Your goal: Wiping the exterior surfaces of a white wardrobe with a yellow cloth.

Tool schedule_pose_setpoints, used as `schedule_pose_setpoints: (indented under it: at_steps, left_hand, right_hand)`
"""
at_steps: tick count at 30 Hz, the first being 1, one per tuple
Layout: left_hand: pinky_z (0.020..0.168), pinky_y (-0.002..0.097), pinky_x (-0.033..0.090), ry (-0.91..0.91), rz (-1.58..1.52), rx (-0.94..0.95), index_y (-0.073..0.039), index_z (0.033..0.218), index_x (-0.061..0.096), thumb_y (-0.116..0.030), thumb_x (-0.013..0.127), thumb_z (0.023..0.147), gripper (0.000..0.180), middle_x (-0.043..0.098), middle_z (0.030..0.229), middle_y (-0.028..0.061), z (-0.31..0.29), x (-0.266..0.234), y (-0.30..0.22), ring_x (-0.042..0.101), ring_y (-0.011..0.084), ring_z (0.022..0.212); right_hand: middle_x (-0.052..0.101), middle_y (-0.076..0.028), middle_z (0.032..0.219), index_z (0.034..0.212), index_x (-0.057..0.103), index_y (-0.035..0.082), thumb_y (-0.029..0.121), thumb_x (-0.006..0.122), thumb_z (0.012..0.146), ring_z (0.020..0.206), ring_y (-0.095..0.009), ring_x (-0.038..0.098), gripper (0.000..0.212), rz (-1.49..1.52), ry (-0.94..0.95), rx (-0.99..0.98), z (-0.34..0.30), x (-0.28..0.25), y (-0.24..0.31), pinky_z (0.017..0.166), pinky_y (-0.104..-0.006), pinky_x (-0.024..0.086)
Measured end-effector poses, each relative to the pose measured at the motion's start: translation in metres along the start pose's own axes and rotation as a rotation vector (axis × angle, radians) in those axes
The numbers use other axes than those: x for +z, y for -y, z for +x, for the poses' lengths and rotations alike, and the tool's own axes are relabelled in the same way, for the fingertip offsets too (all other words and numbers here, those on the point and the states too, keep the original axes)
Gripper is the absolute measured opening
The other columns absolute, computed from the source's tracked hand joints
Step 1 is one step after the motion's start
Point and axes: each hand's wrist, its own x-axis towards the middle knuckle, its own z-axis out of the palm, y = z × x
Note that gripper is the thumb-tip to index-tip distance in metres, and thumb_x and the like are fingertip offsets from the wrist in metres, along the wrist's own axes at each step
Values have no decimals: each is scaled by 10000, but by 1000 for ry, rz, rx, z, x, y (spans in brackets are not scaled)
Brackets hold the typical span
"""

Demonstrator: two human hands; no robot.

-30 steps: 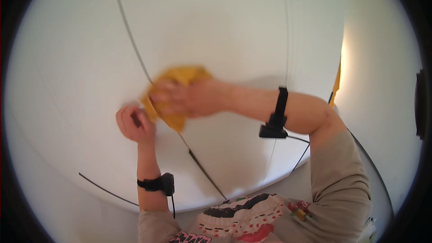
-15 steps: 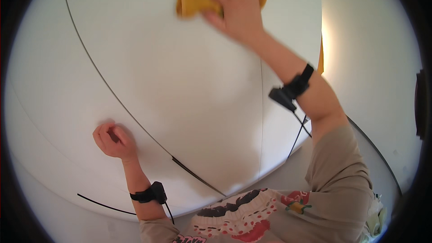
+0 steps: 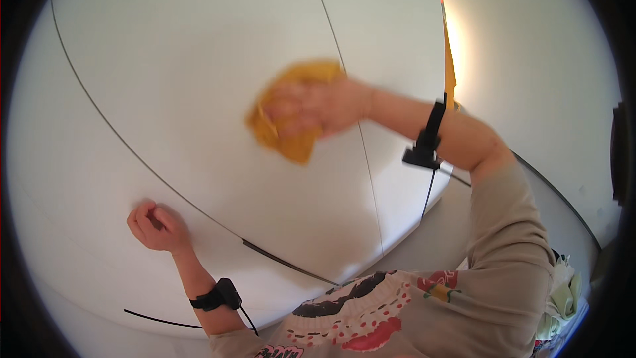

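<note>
beneath blurred, spread right fingers [image 3: 296,101], a half-hidden yellow cloth [image 3: 297,150], left fingers [image 3: 138,224] loosely curled

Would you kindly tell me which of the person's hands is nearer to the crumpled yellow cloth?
The right: the right hand lies on the crumpled yellow cloth, while the left hand is apart from it, loosely curled toward the lower left.

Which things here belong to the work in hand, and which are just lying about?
In use:
yellow cloth, under the right hand
seamed white surface beneath it

Seemingly apart:
pale green bundle, lower right
yellow sliver beyond the surface's right edge
black strapped units, worn
</note>
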Motion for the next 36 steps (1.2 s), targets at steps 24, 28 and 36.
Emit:
schedule_pose_setpoints:
  at_steps: [24, 28, 36]
  left_hand:
    - [678, 351, 472, 40, 67, 163, 10, 940, 619, 0, 562, 878, 84, 570, 927, 136, 2, 20, -51, 544, 262, 787]
    - [666, 344, 480, 53, 9, 51, 20, 935, 617, 27, 554, 839, 115, 550, 946, 142, -31, 25, -58, 543, 260, 798]
    - [609, 309, 468, 41, 32, 33, 27, 896, 614, 70, 515, 800, 145, 515, 963, 122, -33, 30, -64, 536, 238, 774]
  right_hand:
    - [414, 60, 1576, 1403, 586, 290, 209, 674, 871, 1483, -214, 364, 545, -169, 21, 1, -143, 80, 65, 1184, -414, 379]
    - [343, 82, 1635, 1423, 574, 333, 321, 726, 866, 1528, -202, 293, 577, -181, 106, 38, -109, 13, 12, 1147, -407, 424]
    - [391, -22, 1620, 1485, 508, 351, 398, 758, 813, 1538, -282, 281, 719, -525, -325, 194, -36, -167, -134, 1113, -560, 384]
